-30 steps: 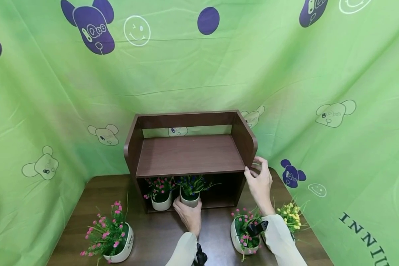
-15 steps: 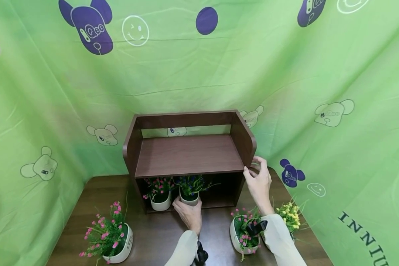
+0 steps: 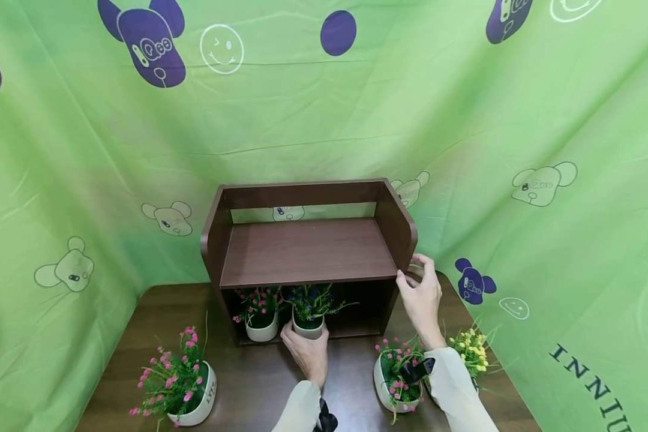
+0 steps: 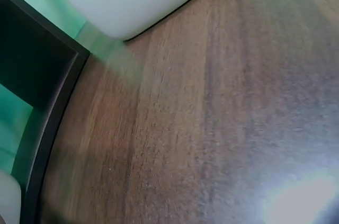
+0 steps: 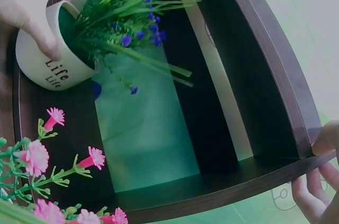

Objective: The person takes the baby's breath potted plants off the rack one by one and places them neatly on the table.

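Observation:
My left hand [image 3: 308,355] grips a white pot [image 3: 309,331] with blue-purple flowers in the lower compartment of a dark brown two-tier shelf [image 3: 308,252]. In the right wrist view the thumb lies over the rim of this flower pot [image 5: 37,60], lettered "Life". To its left stands another white pot [image 3: 261,329] with pink flowers. My right hand [image 3: 422,299] pinches the shelf's right front edge, thumb in front and fingers round the outer side; its fingers [image 5: 308,198] show in the right wrist view.
On the wooden table [image 3: 248,390], a pink-flowered pot [image 3: 197,402] stands front left. Another pink-flowered pot [image 3: 389,390] sits under the right forearm, with a yellow-flowered plant [image 3: 471,354] beyond it. A green printed cloth [image 3: 281,120] hangs behind the shelf.
The blue-flowered pot has shifted slightly toward the front in my left hand, its leaves lower in view. My right hand stays at the shelf edge.

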Available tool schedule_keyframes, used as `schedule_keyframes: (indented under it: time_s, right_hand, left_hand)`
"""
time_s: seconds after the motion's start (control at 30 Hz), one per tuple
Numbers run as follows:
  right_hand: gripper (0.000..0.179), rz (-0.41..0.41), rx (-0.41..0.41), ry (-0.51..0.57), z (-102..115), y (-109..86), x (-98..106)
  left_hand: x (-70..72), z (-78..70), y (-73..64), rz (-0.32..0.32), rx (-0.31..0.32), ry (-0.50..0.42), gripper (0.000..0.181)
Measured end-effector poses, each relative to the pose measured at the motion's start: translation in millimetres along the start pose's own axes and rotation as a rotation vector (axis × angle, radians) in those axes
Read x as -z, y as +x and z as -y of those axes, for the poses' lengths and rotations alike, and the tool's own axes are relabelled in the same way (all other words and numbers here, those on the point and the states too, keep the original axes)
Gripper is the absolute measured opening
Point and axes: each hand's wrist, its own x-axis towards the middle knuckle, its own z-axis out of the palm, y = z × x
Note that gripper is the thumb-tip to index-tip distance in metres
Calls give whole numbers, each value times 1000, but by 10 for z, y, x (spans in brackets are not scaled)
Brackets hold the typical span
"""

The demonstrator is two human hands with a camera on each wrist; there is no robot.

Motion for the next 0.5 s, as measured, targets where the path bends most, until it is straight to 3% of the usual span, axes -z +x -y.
schedule_keyframes:
  time_s: [0.3,0.5]
  right_hand:
    - [43,-8,3,-16,23,8,8]
    - [43,-1,-5,-11,28,-8,6]
  left_hand:
    - [191,-65,-1,56,49,-5,76]
    - [332,-90,-58,66,31,19,79]
